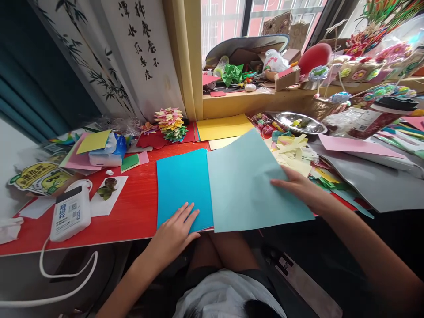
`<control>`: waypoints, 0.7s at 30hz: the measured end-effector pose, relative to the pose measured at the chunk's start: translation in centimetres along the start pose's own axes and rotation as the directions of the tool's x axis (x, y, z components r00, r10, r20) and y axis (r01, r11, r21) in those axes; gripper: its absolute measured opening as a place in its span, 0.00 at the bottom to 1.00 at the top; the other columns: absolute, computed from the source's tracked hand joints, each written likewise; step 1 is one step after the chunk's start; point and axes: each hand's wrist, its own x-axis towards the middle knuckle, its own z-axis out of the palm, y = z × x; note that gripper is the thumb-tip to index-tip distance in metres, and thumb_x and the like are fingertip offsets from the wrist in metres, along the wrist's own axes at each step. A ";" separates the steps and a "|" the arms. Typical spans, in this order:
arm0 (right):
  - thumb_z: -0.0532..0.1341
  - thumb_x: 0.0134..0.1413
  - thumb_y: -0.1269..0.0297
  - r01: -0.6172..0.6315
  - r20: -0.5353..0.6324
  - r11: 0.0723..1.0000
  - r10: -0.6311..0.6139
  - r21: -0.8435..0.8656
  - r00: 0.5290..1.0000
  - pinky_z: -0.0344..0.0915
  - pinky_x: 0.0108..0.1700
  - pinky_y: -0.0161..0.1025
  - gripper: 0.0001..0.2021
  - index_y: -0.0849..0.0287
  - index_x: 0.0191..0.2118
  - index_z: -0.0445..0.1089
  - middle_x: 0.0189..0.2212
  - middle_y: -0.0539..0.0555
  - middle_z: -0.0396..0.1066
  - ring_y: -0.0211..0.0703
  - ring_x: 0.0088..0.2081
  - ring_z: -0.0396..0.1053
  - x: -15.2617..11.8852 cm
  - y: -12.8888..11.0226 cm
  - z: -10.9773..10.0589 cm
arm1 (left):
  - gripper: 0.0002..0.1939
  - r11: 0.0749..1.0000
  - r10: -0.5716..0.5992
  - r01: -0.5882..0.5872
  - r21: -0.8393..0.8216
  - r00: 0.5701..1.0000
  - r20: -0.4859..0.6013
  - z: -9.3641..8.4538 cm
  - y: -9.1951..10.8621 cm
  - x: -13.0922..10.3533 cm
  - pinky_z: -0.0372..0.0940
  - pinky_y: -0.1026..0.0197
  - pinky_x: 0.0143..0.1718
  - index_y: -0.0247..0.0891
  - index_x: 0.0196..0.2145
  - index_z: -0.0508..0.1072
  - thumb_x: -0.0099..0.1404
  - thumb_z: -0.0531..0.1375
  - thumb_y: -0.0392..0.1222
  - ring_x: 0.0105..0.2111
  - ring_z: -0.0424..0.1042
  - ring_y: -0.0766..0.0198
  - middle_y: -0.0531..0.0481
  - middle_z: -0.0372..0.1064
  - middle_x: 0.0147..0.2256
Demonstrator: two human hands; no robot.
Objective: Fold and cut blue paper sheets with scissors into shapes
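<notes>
A bright blue sheet of paper (183, 185) lies on the red table (139, 198) near its front edge. My left hand (177, 227) rests on the lower part of that sheet, its fingers spread. To the right is a larger pale blue-green sheet (248, 185), whose left edge meets the bright blue one. My right hand (298, 187) grips the pale sheet by its right side, with the thumb on top and the other fingers partly hidden. The lower right corner of the pale sheet reaches past the table's front edge.
Yellow paper (225, 128) and a folded-paper stack (170, 123) lie behind the sheets. Cream paper strips (291, 152), a metal bowl (300, 123) and a lidded cup (380, 117) are at the right. A white device (71, 214) with a cable is at the left.
</notes>
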 end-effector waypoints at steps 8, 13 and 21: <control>0.61 0.49 0.64 -0.077 -0.266 0.986 0.036 -0.146 0.963 0.68 0.32 0.37 0.28 0.52 0.58 0.60 0.53 0.55 0.66 0.51 0.41 0.72 -1.9 1.5 -6.4 | 0.22 0.968 -0.053 0.045 -0.246 0.998 -0.027 -1.0 -2.1 0.4 0.69 0.61 0.41 0.38 0.49 0.67 0.70 0.41 0.49 0.44 0.73 0.60 0.47 0.73 0.44; 0.67 0.40 0.64 -0.218 -0.200 0.962 0.250 0.166 0.947 0.69 0.16 0.34 0.34 0.41 0.56 0.61 0.35 0.48 0.76 0.44 0.21 0.72 -4.5 0.2 -6.7 | 0.21 0.871 -0.400 0.345 -0.350 0.911 -0.097 -0.7 -2.5 0.2 0.56 0.64 0.17 0.36 0.45 0.67 0.69 0.42 0.51 0.15 0.62 0.66 0.54 0.63 0.19; 0.67 0.42 0.66 -0.335 0.018 0.904 0.343 0.265 0.939 0.72 0.21 0.33 0.35 0.46 0.59 0.58 0.43 0.51 0.74 0.42 0.25 0.74 -4.3 -0.8 -0.6 | 0.13 0.642 -0.740 0.566 -0.517 0.633 -0.225 -3.2 -1.7 -0.1 0.52 0.67 0.18 0.40 0.34 0.65 0.68 0.46 0.48 0.15 0.55 0.68 0.59 0.50 0.16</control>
